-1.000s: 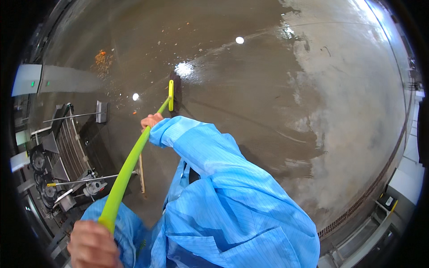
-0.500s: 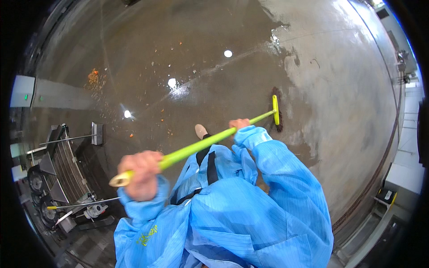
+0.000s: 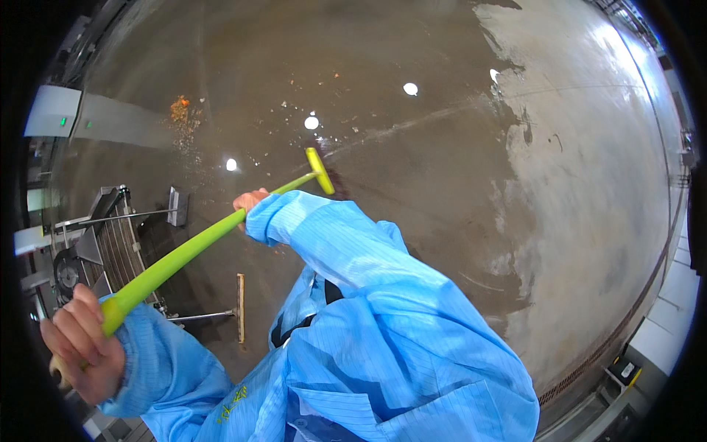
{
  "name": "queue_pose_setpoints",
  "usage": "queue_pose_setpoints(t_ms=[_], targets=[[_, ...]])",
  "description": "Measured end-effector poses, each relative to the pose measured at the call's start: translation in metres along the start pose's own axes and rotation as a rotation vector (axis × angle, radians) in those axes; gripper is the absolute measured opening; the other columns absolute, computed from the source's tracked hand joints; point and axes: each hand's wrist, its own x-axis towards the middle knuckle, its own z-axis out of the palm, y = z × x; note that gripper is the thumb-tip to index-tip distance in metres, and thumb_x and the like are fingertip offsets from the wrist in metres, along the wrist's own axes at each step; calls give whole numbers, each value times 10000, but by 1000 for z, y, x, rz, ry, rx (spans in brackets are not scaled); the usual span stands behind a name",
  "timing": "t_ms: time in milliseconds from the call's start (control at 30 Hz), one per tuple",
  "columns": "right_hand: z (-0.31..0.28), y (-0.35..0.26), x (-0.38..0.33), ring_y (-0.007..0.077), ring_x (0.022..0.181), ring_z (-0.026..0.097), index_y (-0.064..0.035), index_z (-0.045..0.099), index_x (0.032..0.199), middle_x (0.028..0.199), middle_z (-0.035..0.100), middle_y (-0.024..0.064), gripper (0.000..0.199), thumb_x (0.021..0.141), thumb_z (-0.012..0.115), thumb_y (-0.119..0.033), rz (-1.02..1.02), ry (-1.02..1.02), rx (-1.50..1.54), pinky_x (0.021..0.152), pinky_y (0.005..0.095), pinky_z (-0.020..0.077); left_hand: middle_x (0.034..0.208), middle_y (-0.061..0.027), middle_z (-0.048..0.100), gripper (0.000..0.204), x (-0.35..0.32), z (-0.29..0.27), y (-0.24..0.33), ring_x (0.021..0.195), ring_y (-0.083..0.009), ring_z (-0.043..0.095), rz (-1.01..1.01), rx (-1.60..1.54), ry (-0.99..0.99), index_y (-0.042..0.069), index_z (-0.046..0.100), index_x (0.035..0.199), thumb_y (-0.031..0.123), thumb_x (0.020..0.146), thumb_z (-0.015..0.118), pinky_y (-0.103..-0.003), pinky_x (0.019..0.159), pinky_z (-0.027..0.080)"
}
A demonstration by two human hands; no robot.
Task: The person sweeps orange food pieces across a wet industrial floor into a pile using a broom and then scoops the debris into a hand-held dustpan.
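Floor (image 3: 456,184) — one, brown, wet and glossy; a broad pale film is seen across the right part, darker damp ground to the left. By judgement the work is partway: the pale sheet on the right and the scattered debris on the left are both left to be dealt with.

Blue smock (image 3: 383,324) — one, worn by the person, both sleeves covered to the wrists.

Metal rack (image 3: 110,243) — one, of grey bars, stood at the left edge; two long-handled tools are leant near it, a grey-headed one (image 3: 175,206) and a wooden-headed one (image 3: 240,318).

Floor squeegee (image 3: 184,254) — one, green-yellow handle, short cross-head (image 3: 319,171) set down on the floor just beyond the far hand.

Left hand (image 3: 77,346) — one, fingers clenched round the near end of the handle, low at the left.

Right hand (image 3: 250,200) — one, partly hidden by the cuff; fingers are closed on the handle near the head.

Orange debris (image 3: 180,114) — one heap, well apart from the cross-head, with pale specks strewn to its right.

Lamp reflections — four bright spots counted on the wet floor; one (image 3: 410,88) is the clearest.
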Motion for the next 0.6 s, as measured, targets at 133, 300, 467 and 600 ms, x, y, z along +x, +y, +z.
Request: queue_pose_setpoints(t_ms=[133,300,467,600], targets=[[1,20,41,304,567,515,-115,466,546,560,523,87,124,574,582,-149,-151,67,66,544,358,354,549,25,463,220,24,59,-10,451,-73,393,92,64,-180,131,395,608,219,763,525,-255,514,313],[-66,-12,47,287,569,524,-115,473,547,565,531,84,151,558,609,-180,-199,-49,-37,593,367,373,551,9,382,192,56,57,20,441,-122,372,250,34,-166,104,379,668,226,803,442,-288,450,282],[-177,7,23,312,648,548,-114,523,628,641,561,100,141,568,617,-200,42,-339,-240,628,398,426,529,12,393,206,90,50,3,449,-121,380,181,-159,88,111,368,654,222,762,504,-292,488,307],[-262,117,-17,317,707,561,-121,560,675,704,575,104,153,589,603,-240,265,-331,-393,644,408,454,521,13,361,212,109,99,-106,491,-125,357,-60,-543,418,122,351,642,192,711,539,-303,555,294]])
